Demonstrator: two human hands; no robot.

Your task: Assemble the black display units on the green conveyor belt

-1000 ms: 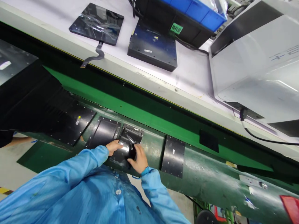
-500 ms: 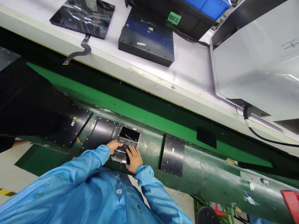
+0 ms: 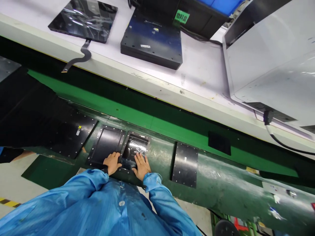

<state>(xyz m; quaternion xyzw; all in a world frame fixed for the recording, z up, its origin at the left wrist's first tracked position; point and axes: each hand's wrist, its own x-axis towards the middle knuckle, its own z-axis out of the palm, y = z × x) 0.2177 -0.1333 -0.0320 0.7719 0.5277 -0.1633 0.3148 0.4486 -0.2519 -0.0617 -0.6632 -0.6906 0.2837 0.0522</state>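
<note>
In front of me on the green conveyor surface lies a black framed panel with a glossy screen, light glinting off wrinkled clear film on it. My right hand rests on the screen's right side, fingers stretched out. My left hand lies at the lower left edge, its thumb by the screen's border and its fingers over the corner of the neighbouring panel. That neighbouring black panel has a raised frame with screws round its rim. Neither hand grips anything that I can see.
A flat black panel lies to the right, and a larger one to the left. On the white shelf are a film-covered screen with a hanging ribbon cable, a black box and a white machine.
My left hand has moved left and slightly down, off the screen onto its edge. The clear film, earlier bunched across the lower half, now lies over more of the screen. My right hand stays nearly in place.
</note>
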